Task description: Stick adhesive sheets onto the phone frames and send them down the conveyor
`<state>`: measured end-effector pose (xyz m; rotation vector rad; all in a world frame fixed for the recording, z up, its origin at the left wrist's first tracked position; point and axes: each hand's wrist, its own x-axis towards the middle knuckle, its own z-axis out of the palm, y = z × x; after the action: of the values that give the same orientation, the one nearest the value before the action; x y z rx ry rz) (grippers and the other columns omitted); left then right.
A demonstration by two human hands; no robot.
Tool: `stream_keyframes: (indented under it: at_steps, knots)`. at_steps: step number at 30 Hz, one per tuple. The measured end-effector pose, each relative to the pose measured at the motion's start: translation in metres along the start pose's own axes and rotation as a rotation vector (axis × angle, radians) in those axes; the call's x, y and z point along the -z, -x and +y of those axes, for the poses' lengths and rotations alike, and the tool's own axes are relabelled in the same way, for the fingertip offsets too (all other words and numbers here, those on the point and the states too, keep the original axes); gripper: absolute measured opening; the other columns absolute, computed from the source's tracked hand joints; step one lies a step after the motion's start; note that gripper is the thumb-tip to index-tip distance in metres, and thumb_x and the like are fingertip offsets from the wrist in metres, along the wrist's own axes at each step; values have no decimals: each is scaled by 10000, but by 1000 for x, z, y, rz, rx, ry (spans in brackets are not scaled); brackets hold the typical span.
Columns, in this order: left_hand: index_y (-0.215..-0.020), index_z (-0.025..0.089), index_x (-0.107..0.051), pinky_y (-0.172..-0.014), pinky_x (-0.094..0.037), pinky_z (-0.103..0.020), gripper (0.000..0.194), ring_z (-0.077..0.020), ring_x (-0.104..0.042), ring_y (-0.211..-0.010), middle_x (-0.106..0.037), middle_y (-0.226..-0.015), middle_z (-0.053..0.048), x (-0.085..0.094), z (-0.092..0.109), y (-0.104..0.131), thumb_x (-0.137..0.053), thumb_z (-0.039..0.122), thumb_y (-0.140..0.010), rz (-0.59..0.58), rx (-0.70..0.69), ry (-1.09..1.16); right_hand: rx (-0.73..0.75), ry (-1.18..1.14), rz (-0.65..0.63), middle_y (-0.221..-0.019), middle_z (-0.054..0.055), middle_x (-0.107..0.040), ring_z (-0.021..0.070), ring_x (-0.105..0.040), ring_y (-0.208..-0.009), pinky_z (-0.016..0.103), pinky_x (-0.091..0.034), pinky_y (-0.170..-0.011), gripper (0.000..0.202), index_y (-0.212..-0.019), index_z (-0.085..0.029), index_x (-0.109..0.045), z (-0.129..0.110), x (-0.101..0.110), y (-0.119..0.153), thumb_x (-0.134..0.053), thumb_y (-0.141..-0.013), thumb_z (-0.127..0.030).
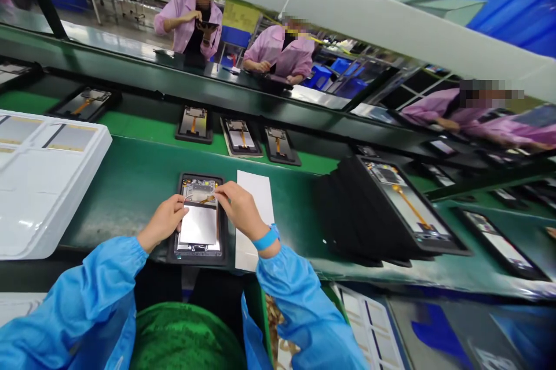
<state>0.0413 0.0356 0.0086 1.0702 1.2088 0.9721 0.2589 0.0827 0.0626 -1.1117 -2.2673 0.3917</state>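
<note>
An opened tablet [186, 251] lies in a black tray on the green bench in front of me, with its circuit board at the far end. On its near half sits a silver battery pack [198, 226]. My left hand [164, 220] is closed at the tablet's left side, by the battery's upper left corner; what its fingertips pinch is too small to make out. With finger and thumb, my right hand [243, 208] pinches the end of an orange-brown flex cable [208, 199] over the board. A blue band circles my right wrist.
A white sheet [254, 248] lies right of the tablet. White plastic trays [87, 185] with flat silver pieces stand left. On the right is a stack of black trays [351, 213] topped by an opened tablet [403, 202]. More tablets [241, 137] line the green belt; co-workers in pink sit beyond.
</note>
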Motion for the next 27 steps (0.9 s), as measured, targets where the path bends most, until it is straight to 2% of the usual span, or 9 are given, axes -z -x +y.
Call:
stream_keyframes:
  at_steps: [6,14,18,23,27]
  knots:
    - [-941,169,-560,-431,-350,-212,272,-94,-494,-380,-566,-534,74,-6,0,-4,-685,326,-758,38,33,-65,-152,-198,56,-935,43,-690,157,-634,-783,300,-530,-745,197,-1104,-195,-638,13,5,11,-573,-942,-286]
    - [-957,167,-527,-446,-371,-232,233,-107,-495,-396,-547,-539,76,-7,0,-4,-594,319,-794,60,12,-190,-258,-231,40,-969,47,-711,166,-647,-822,302,-530,-738,201,-1081,-201,-658,25,-1,40,-535,-954,-297]
    - [-945,169,-541,-445,-362,-235,265,-107,-497,-397,-562,-556,70,-8,2,-4,-646,329,-762,70,38,-162,-205,-200,4,-999,57,-706,177,-657,-873,322,-545,-777,176,-1063,-211,-665,25,-9,54,-532,-959,-260]
    - [-948,171,-548,-440,-351,-234,269,-105,-491,-395,-569,-558,67,-8,-1,-4,-661,315,-750,100,32,-167,-78,-185,-68,-1135,76,-694,209,-634,-1080,394,-541,-931,188,-1062,-224,-682,17,-17,63,-524,-966,-191]
    - [-931,173,-547,-438,-353,-232,228,-106,-491,-396,-572,-560,63,-9,-1,-5,-641,292,-761,105,32,-174,-20,-140,-144,-1200,78,-690,222,-623,-1081,423,-551,-932,192,-1053,-222,-701,12,-22,67,-540,-960,-174]
